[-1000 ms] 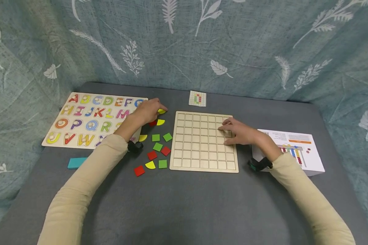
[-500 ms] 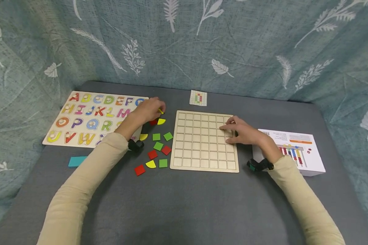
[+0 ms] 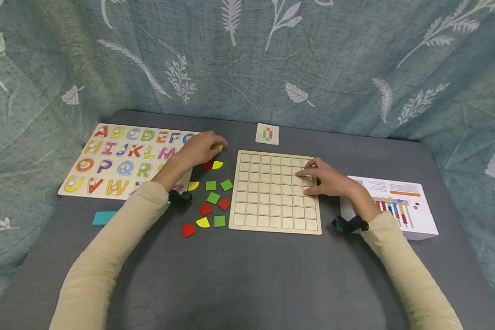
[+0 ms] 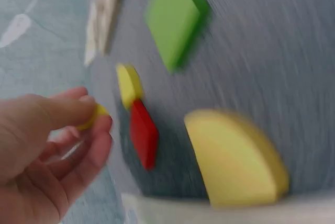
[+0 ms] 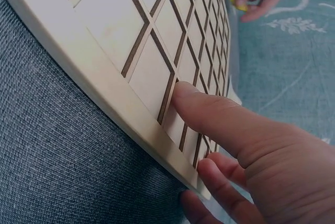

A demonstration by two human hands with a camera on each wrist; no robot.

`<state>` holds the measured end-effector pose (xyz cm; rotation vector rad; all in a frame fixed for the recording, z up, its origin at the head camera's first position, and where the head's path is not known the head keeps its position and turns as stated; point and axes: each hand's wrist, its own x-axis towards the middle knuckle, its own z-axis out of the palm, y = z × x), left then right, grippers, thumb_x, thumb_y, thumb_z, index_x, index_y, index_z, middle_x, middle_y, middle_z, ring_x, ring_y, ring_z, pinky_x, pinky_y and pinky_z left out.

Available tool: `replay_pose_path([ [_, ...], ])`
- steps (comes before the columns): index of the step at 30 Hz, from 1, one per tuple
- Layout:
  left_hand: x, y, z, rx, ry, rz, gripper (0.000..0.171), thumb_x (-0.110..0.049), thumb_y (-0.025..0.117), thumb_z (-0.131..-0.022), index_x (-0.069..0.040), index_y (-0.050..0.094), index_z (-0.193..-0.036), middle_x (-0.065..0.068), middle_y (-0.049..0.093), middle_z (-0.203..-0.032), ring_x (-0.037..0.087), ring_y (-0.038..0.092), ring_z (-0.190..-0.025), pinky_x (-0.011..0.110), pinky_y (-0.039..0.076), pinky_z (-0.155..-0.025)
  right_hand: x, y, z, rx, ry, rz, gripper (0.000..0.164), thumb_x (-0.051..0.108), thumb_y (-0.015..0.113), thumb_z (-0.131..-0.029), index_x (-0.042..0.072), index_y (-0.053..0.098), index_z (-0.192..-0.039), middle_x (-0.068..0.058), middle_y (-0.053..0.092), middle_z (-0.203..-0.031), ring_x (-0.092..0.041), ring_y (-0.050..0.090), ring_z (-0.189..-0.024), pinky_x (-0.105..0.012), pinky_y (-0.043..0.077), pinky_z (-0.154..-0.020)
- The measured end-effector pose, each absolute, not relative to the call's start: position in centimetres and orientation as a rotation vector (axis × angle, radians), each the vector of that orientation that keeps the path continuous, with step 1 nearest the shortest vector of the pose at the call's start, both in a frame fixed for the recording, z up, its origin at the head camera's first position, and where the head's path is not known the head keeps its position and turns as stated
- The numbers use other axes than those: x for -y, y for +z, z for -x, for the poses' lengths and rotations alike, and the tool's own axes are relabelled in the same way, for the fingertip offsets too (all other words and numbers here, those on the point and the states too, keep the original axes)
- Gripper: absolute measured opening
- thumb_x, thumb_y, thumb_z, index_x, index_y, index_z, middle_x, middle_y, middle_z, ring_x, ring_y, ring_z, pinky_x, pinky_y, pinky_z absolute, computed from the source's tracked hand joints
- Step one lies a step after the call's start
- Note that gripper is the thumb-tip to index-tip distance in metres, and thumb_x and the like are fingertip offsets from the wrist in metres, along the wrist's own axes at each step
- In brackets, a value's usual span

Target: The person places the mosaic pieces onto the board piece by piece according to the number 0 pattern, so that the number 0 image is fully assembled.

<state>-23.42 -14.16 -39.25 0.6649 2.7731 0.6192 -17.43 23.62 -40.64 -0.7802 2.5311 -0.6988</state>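
1. Currently pinched between thumb and fingers of the left hand: a small yellow piece, mostly covered by the fingertips, near the far right corner of a pale wooden letter board with coloured, knobbed letters
2. Just nearer than that pinch, a yellow quarter-circle touching a red square tile
3. At the right edge of a pale wooden grid board, the right hand, thumb and fingers spread apart and clamped on nothing, with the thumb tip resting on the grid
4. Loose on the dark grey table, left of the grid board: four green square tiles, three more red squares and two more yellow quarter-circles
5. Beyond the grid board, a small white card printed with a coloured grid
6. Right of the grid board, partly behind the right wrist, a white box with a printed bead frame
7. Just nearer than the letter board, beside the left sleeve, a flat teal block
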Motion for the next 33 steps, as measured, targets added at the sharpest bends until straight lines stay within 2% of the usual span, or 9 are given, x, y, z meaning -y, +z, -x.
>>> replay_pose_path([
  [6, 12.9, -39.8, 21.8, -2.706, 1.019, -0.710, 0.017, -0.015, 0.060, -0.095, -0.006, 0.068, -0.107, 0.014, 0.068, -0.102, 0.027, 0.063, -0.088, 0.038, 0.049, -0.074, -23.7, -40.9, 17.5, -2.522, -0.702, 0.774, 0.053, 0.017, 0.073, -0.086, 0.007, 0.056, -0.135, -0.021, 0.038, -0.131, -0.033, 0.042, -0.112, -0.048, 0.038, -0.091],
  [10, 12.0, -40.3, 20.8, -2.666, 1.163, -0.697, 0.010, -0.014, 0.063, -0.092, -0.006, 0.065, -0.099, 0.012, 0.068, -0.093, 0.023, 0.062, -0.081, 0.031, 0.046, -0.069, -23.6, -40.9, 17.5, -2.512, -0.721, 0.763, 0.053, 0.016, 0.073, -0.086, 0.006, 0.056, -0.135, -0.021, 0.037, -0.130, -0.033, 0.041, -0.112, -0.049, 0.038, -0.092],
  [14, 11.3, -40.5, 20.3, -2.625, 1.197, -0.735, 0.019, -0.009, 0.060, -0.093, -0.002, 0.064, -0.110, 0.013, 0.062, -0.096, 0.023, 0.058, -0.083, 0.032, 0.044, -0.074, -23.7, -40.8, 17.6, -2.520, -0.715, 0.767, 0.053, 0.016, 0.073, -0.086, 0.006, 0.056, -0.135, -0.020, 0.037, -0.130, -0.033, 0.041, -0.112, -0.049, 0.038, -0.091],
  [18, 10.6, -40.4, 20.2, -2.583, 1.132, -0.809, 0.031, -0.006, 0.055, -0.093, -0.004, 0.064, -0.123, 0.014, 0.056, -0.099, 0.024, 0.051, -0.083, 0.034, 0.041, -0.076, -23.7, -40.5, 17.5, -2.516, -0.712, 0.770, 0.053, 0.016, 0.073, -0.086, 0.006, 0.056, -0.135, -0.021, 0.037, -0.131, -0.033, 0.041, -0.113, -0.050, 0.038, -0.091],
  [21, 10.1, -40.5, 20.1, -2.552, 1.113, -0.827, 0.031, -0.005, 0.054, -0.094, -0.006, 0.064, -0.124, 0.015, 0.056, -0.102, 0.024, 0.053, -0.084, 0.034, 0.042, -0.075, -23.6, -40.5, 17.5, -2.509, -0.717, 0.761, 0.053, 0.016, 0.073, -0.086, 0.006, 0.056, -0.135, -0.021, 0.037, -0.132, -0.033, 0.041, -0.114, -0.050, 0.038, -0.092],
  [26, 8.7, -40.6, 20.5, -2.534, 1.092, -0.815, 0.028, -0.009, 0.058, -0.095, -0.006, 0.064, -0.122, 0.015, 0.064, -0.106, 0.027, 0.063, -0.094, 0.037, 0.049, -0.079, -23.6, -40.4, 17.5, -2.501, -0.709, 0.758, 0.053, 0.016, 0.072, -0.087, 0.006, 0.055, -0.136, -0.020, 0.036, -0.132, -0.033, 0.040, -0.115, -0.050, 0.037, -0.092],
  [33, 6.0, -40.7, 21.7, -2.487, 1.003, -0.857, 0.027, -0.009, 0.057, -0.095, -0.007, 0.064, -0.121, 0.014, 0.066, -0.106, 0.026, 0.065, -0.095, 0.037, 0.050, -0.084, -23.5, -40.3, 17.6, -2.512, -0.704, 0.763, 0.053, 0.016, 0.073, -0.086, 0.006, 0.056, -0.135, -0.021, 0.037, -0.131, -0.033, 0.042, -0.112, -0.049, 0.038, -0.091],
])
